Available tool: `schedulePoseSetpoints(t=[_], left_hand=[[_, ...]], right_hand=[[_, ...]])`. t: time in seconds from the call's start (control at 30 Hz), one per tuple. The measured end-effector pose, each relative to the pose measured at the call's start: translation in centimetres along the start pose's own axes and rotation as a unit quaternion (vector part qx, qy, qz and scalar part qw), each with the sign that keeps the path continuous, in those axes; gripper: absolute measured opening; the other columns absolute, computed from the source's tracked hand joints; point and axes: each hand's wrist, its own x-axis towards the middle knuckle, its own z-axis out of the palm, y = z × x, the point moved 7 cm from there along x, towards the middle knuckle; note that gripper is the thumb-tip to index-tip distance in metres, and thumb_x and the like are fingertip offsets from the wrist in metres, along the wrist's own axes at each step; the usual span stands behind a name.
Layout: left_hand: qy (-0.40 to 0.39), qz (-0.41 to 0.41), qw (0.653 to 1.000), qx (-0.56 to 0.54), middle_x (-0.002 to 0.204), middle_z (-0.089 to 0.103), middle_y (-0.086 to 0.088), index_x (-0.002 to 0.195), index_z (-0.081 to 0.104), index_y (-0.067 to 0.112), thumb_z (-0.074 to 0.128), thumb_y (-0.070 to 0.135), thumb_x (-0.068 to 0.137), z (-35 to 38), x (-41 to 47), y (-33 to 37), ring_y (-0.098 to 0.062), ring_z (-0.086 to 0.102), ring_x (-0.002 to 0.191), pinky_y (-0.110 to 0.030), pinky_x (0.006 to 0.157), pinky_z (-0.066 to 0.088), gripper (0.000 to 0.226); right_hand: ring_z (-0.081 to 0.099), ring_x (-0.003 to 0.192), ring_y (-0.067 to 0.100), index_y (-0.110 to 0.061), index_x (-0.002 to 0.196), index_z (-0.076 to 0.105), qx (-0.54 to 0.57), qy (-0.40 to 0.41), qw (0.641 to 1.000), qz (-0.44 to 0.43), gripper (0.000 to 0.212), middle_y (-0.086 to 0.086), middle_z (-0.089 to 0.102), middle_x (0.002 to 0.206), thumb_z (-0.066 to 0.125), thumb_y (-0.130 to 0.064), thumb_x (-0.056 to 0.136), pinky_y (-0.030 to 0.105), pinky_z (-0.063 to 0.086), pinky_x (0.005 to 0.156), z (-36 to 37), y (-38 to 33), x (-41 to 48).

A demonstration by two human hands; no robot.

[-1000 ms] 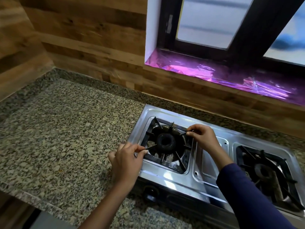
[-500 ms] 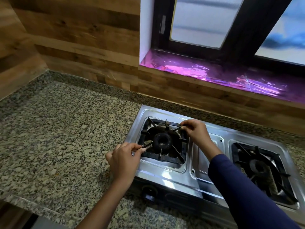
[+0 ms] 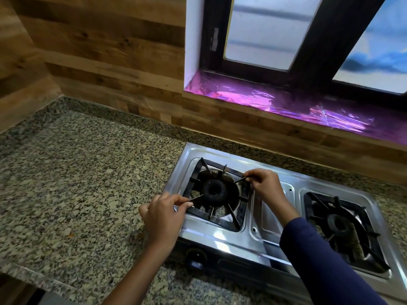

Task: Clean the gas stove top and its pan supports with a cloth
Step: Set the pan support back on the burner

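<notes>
A two-burner steel gas stove [image 3: 273, 236] sits on the granite counter. The black left pan support [image 3: 220, 220] rests around the left burner [image 3: 214, 191]. My left hand [image 3: 164, 213] pinches the prong at its front-left corner. My right hand [image 3: 263, 184] pinches the prong at its back-right corner. The right pan support [image 3: 361, 216] lies in place over the right burner [image 3: 337, 225]. No cloth is in view.
The speckled granite counter [image 3: 83, 183] stretches to the left of the stove. Wood-panelled walls [image 3: 105, 62] stand behind and on the left. A window sill lined with purple foil [image 3: 286, 102] runs above the stove. A black knob [image 3: 196, 259] is on the stove's front.
Both hands keep their pinch on the left pan support's opposite corners. The view has shifted slightly; the support looks much the same in its place.
</notes>
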Motion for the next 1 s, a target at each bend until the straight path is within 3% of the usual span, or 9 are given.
schedulePoseSetpoints(t=[0.13, 0.27, 0.33, 0.57, 0.73, 0.8, 0.93, 1.0], left_hand=[[0.0, -0.003, 1.0, 0.001, 0.08, 0.067, 0.018, 0.076, 0.071, 0.037, 0.078, 0.046, 0.073, 0.0, 0.1, -0.1, -0.008, 0.054, 0.08, -0.035, 0.077, 0.03, 0.012], [0.002, -0.007, 1.0, -0.007, 0.08, 0.067, 0.017, 0.077, 0.072, 0.037, 0.078, 0.046, 0.074, -0.2, 0.4, -0.1, -0.009, 0.055, 0.081, -0.035, 0.077, 0.03, 0.011], [-0.001, -0.011, 1.0, -0.009, 0.08, 0.066, 0.018, 0.078, 0.072, 0.037, 0.077, 0.046, 0.074, -0.1, 0.5, -0.2, -0.008, 0.056, 0.082, -0.035, 0.077, 0.03, 0.011], [-0.012, -0.012, 1.0, -0.022, 0.082, 0.067, 0.018, 0.08, 0.073, 0.035, 0.077, 0.043, 0.075, 0.0, 0.5, 0.7, -0.007, 0.054, 0.085, -0.033, 0.08, 0.025, 0.01], [-0.007, 0.002, 1.0, -0.019, 0.079, 0.067, 0.018, 0.078, 0.073, 0.035, 0.078, 0.041, 0.075, -0.1, 0.2, 1.2, -0.007, 0.055, 0.085, -0.031, 0.079, 0.023, 0.009], [-0.003, 0.007, 1.0, -0.016, 0.078, 0.066, 0.017, 0.077, 0.072, 0.035, 0.079, 0.04, 0.074, -0.1, 0.1, 1.3, -0.008, 0.056, 0.083, -0.031, 0.079, 0.023, 0.009], [0.005, -0.002, 1.0, -0.007, 0.077, 0.067, 0.017, 0.075, 0.072, 0.036, 0.081, 0.04, 0.072, -0.3, 0.1, 0.4, -0.009, 0.057, 0.078, -0.033, 0.077, 0.027, 0.01], [0.003, -0.003, 1.0, 0.0, 0.076, 0.066, 0.018, 0.074, 0.071, 0.037, 0.081, 0.042, 0.072, -0.3, 0.1, 0.2, -0.007, 0.055, 0.076, -0.033, 0.075, 0.027, 0.011]], right_hand=[[0.07, 0.085, 0.017, -0.007, 0.089, 0.078, -0.016, 0.009, 1.0, -0.026, 0.024, 0.005, 0.076, 0.088, 0.069, 0.011, 0.077, 0.027, 0.054, 0.085, 0.1, -0.4, 0.4], [0.069, 0.085, 0.013, -0.008, 0.089, 0.078, -0.023, 0.0, 0.999, -0.025, 0.025, 0.003, 0.076, 0.087, 0.067, 0.011, 0.078, 0.002, 0.044, 0.077, 0.5, -0.9, 1.2], [0.066, 0.083, 0.01, -0.007, 0.089, 0.078, -0.022, -0.008, 0.999, -0.026, 0.026, 0.001, 0.074, 0.086, 0.065, 0.013, 0.078, -0.002, 0.039, 0.073, 0.6, -1.2, 1.5], [0.068, 0.08, 0.01, -0.007, 0.089, 0.078, -0.02, -0.016, 0.999, -0.032, 0.022, 0.001, 0.075, 0.084, 0.068, 0.01, 0.081, 0.0, 0.043, 0.073, -0.3, -0.9, 2.2], [0.063, 0.077, -0.006, -0.005, 0.089, 0.078, -0.007, -0.019, 1.0, -0.018, 0.023, -0.002, 0.072, 0.081, 0.066, 0.013, 0.081, 0.0, 0.045, 0.072, -0.6, -0.7, 1.6], [0.065, 0.077, -0.003, -0.005, 0.088, 0.078, 0.002, -0.013, 1.0, -0.019, 0.024, 0.001, 0.074, 0.083, 0.066, 0.015, 0.08, 0.004, 0.048, 0.074, -0.6, -0.7, 1.5], [0.069, 0.081, 0.014, -0.008, 0.086, 0.079, -0.021, -0.014, 0.999, -0.029, 0.023, 0.005, 0.076, 0.084, 0.069, 0.011, 0.078, 0.027, 0.054, 0.082, 0.6, -0.6, 1.0], [0.069, 0.083, 0.015, -0.008, 0.087, 0.079, -0.03, 0.0, 0.999, -0.028, 0.024, 0.005, 0.076, 0.086, 0.068, 0.011, 0.077, 0.022, 0.052, 0.082, 1.1, -0.4, 0.6]])
